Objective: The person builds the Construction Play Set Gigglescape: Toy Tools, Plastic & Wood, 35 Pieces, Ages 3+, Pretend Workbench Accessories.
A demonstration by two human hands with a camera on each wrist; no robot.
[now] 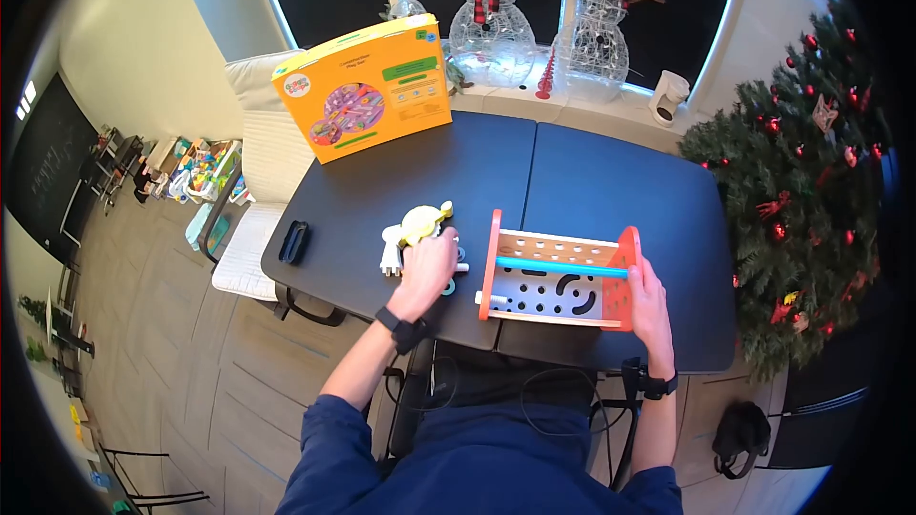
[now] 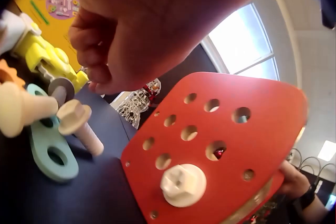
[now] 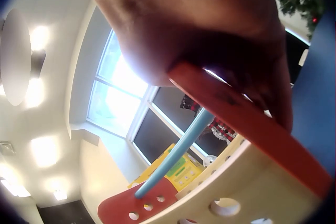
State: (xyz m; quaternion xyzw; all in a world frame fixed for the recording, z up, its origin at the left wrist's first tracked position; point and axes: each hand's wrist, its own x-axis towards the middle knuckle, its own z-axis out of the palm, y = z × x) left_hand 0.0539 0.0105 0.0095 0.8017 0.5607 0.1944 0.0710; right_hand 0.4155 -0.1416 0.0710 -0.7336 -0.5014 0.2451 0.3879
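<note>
A toolbox with red end panels and a blue rod handle stands on the table. My right hand holds its right end panel. A white bolt sits in a hole of the left end panel. My left hand is over the small parts left of the toolbox, its fingers curled; whether they hold a part is hidden. Beside it lie a yellow piece, a teal two-hole strip and a loose cream bolt.
A yellow box stands at the table's back left. A small black case lies near the left edge. Wire snowmen stand by the window, and a decorated tree is beyond the table's right side.
</note>
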